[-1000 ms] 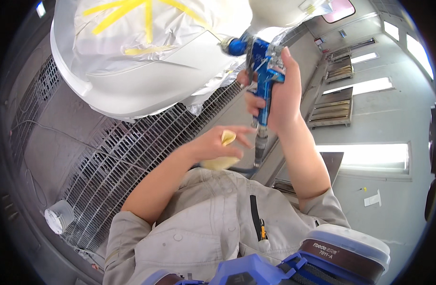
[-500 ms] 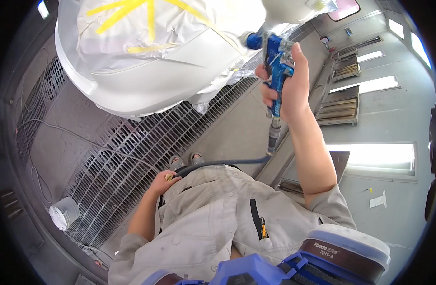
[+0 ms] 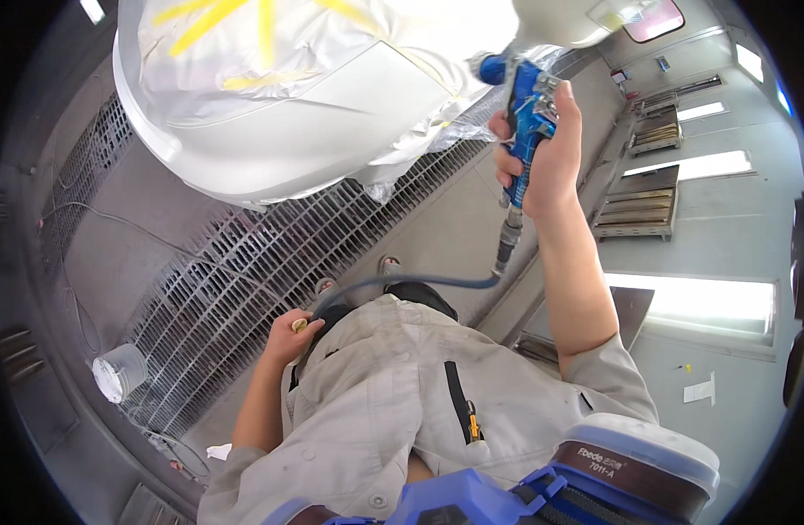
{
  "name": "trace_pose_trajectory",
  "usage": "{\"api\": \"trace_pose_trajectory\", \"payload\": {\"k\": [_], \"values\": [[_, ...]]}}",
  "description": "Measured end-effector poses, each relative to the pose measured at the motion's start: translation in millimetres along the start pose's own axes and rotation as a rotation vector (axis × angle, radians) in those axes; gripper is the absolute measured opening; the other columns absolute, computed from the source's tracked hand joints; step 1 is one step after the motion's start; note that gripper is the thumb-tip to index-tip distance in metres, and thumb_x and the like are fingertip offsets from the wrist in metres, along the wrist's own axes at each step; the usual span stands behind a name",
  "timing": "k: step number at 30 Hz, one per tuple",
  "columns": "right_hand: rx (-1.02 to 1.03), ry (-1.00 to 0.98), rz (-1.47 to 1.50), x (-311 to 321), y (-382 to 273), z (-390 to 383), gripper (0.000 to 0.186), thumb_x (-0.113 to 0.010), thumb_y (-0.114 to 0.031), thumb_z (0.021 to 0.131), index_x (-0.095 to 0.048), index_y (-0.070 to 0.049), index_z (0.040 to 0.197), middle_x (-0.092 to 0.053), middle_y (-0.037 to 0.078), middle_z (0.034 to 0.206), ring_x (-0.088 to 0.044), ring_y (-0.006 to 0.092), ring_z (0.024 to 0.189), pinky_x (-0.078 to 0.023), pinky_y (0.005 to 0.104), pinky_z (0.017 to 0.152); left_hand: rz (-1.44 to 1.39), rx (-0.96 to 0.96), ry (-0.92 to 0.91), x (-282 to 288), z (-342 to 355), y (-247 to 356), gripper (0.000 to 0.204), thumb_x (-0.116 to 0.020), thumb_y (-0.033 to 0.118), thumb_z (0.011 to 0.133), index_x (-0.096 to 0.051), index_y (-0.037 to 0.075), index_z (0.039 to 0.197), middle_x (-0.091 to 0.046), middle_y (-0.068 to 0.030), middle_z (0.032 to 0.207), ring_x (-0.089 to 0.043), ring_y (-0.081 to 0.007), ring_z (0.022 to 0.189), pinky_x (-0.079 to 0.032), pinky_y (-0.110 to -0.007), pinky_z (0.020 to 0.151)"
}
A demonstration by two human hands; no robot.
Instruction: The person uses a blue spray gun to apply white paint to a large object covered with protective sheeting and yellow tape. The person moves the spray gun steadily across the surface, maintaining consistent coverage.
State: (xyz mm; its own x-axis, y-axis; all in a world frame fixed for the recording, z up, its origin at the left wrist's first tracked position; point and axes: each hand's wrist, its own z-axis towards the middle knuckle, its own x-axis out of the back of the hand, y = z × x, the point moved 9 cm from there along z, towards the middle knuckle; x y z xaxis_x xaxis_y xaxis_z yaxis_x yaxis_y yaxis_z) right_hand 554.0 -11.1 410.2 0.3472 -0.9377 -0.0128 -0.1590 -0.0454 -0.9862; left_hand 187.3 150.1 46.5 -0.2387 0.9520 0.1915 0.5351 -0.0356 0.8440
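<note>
My right hand (image 3: 555, 166) is wrapped round the grip of a blue spray gun (image 3: 530, 109), held up at the right end of a white car body (image 3: 262, 157). The gun's front end points at the body, and its exact gap to the surface cannot be judged. From the bottom of the grip a dark air hose (image 3: 419, 279) curves down and left across my waist. My left hand (image 3: 290, 337) is closed round this hose at my left hip, with a ring on one finger. White masking sheet (image 3: 332, 39) with yellow tape (image 3: 266, 31) covers the upper part of the body.
Metal floor grating (image 3: 235, 289) runs below the car. A white bucket (image 3: 120, 374) stands at the left, and a thin hose (image 3: 148, 236) trails over the floor. Wall-mounted racks (image 3: 636, 201) and bright lights (image 3: 717, 306) line the right wall. My respirator (image 3: 629, 464) fills the lower edge.
The view has shifted, with the car edge lower-right parts moving slightly. My right hand and the spray gun sit a little farther right. One foot has stepped forward, and my feet are farther apart.
</note>
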Motion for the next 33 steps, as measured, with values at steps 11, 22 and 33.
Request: {"api": "trace_pose_trajectory", "payload": {"k": [11, 22, 33], "values": [[-0.201, -0.475, 0.324, 15.2, 5.0, 45.6, 0.066, -0.029, -0.069, 0.103, -0.056, -0.009, 0.108, -0.058, 0.006, 0.085, -0.039, 0.0069, 0.046, -0.033, 0.0248, 0.038, 0.075, -0.059, 0.168, -21.4, -8.8, 47.2, 0.017, -0.083, 0.017, 0.088, -0.076, 0.002, 0.094, -0.067, -0.0069, 0.084, -0.064, -0.0184, 0.077, -0.050, -0.032, 0.073], [-0.090, -0.137, 0.178, 117.3, 76.1, 84.4, 0.072, -0.031, -0.074, 0.100, -0.056, -0.007, 0.097, -0.054, 0.003, 0.077, -0.038, 0.0089, 0.044, -0.033, 0.0262, 0.040, 0.192, -0.061, 0.277, -59.6, -19.6, 85.1, 0.014, -0.081, 0.013, 0.088, -0.076, 0.002, 0.095, -0.067, -0.0074, 0.083, -0.064, -0.0179, 0.077, -0.051, -0.033, 0.072], [-0.218, -0.275, 0.415, 171.6, 116.4, 104.7, 0.073, -0.027, -0.072, 0.101, -0.057, -0.006, 0.094, -0.055, 0.004, 0.075, -0.038, 0.0089, 0.042, -0.034, 0.0278, 0.039, 0.339, 0.072, 0.263, -94.1, -23.1, 112.2, 0.017, -0.083, 0.015, 0.085, -0.077, 0.003, 0.096, -0.064, -0.0077, 0.081, -0.061, -0.0207, 0.075, -0.049, -0.034, 0.070]]}}
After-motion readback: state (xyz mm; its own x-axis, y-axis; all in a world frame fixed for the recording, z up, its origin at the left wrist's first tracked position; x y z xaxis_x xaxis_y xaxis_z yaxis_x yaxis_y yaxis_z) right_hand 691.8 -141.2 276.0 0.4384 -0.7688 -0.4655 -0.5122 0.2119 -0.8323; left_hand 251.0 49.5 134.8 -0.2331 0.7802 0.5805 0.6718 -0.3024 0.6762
